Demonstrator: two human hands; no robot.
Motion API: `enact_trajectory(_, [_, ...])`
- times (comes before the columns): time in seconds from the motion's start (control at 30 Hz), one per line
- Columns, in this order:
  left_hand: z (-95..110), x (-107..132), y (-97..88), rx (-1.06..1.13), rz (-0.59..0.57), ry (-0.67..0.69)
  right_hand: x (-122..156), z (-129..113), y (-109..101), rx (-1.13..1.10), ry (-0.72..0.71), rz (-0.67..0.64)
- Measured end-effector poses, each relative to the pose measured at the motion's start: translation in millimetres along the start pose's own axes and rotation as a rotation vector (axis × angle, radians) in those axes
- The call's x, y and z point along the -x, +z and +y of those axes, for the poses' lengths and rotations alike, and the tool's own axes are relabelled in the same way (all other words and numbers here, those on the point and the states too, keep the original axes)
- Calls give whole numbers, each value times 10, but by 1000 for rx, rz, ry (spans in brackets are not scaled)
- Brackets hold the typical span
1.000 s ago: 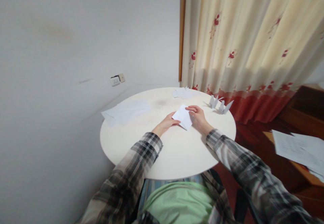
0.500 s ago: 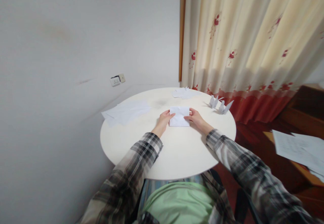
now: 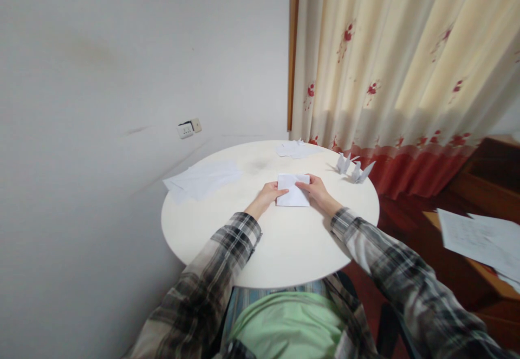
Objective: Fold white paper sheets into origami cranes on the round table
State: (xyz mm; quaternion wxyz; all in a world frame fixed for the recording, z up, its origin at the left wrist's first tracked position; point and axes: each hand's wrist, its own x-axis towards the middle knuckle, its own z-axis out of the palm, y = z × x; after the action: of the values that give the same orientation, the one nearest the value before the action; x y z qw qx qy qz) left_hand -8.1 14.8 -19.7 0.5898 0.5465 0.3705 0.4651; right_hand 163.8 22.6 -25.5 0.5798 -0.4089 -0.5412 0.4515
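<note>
A small white square of folded paper (image 3: 293, 196) is held near the middle of the round white table (image 3: 280, 250). My left hand (image 3: 270, 194) grips its left edge, the thumb lying on top and the fingers beneath. On the right edge, my right hand (image 3: 316, 188) has its thumb pressed on the paper's upper right, its other fingers mostly hidden behind. Two folded paper cranes (image 3: 352, 169) stand to the right of my right hand, close to the table's edge.
White paper sheets (image 3: 205, 179) lie at the table's left side. A smaller stack of paper (image 3: 296, 149) sits at the far edge. More written sheets (image 3: 479, 237) rest on brown furniture at right. Wall and curtain (image 3: 377, 66) stand behind the table.
The folded paper has moved slightly right and toward me. My left hand has shifted right with it, and its thumb reaches further over the paper.
</note>
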Motion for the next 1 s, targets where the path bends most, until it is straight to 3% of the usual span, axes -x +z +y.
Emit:
enact_trajectory(0.27, [-6, -10, -4, -30, 44, 2, -80, 8, -53, 5, -64, 133])
enact_trajectory(0.73, [-28, -23, -15, -63, -2, 4, -119, 67, -89, -25, -59, 108])
enact_trajectory(1.0, [-69, -77, -26, -27, 181, 124, -94, 57, -23, 4, -30, -2])
